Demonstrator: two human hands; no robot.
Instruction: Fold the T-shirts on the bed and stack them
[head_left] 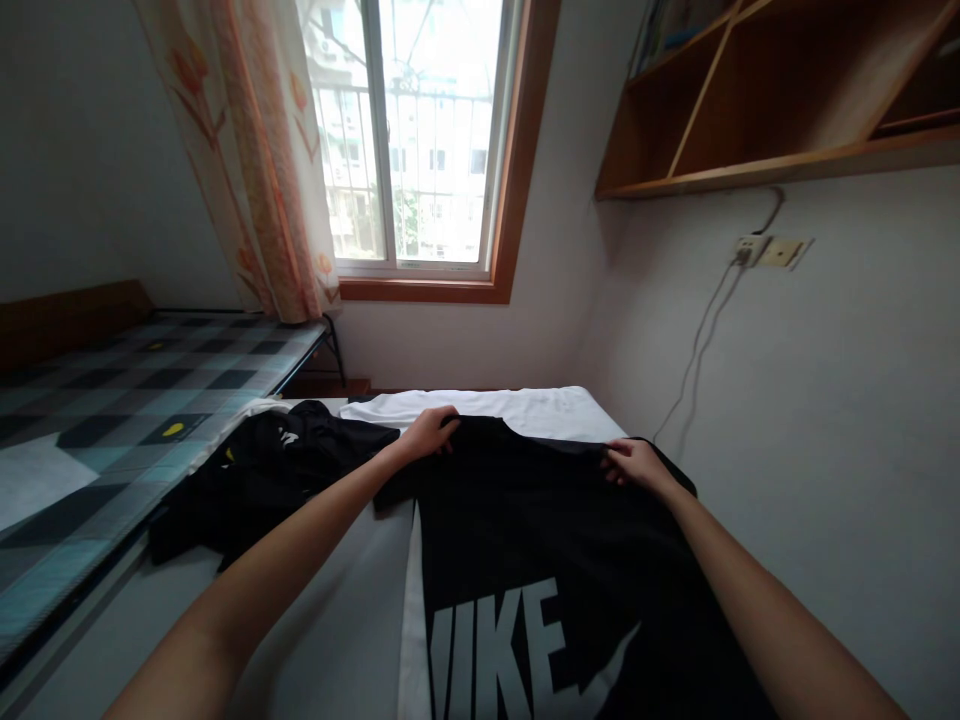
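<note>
A black T-shirt [555, 530] with large grey lettering and a swoosh print is stretched between my hands, its collar edge at the far side. My left hand [430, 432] grips the shirt near its left shoulder. Farther right, my right hand [634, 464] pinches the top edge by the other shoulder. The lower part of the shirt runs out of the picture at the bottom. Under and behind it lies white cloth [551, 402]. To the left, a crumpled black garment [277, 470] with small white and yellow marks rests on the white surface [330, 580].
On the left stands a bed with a checked mattress [217, 350] and a white sheet [41, 480] on it. A flowered curtain [262, 160] hangs beside the window [427, 140]. Wooden shelves [750, 170] jut out at upper right, above a wall socket [772, 250] with a hanging cable.
</note>
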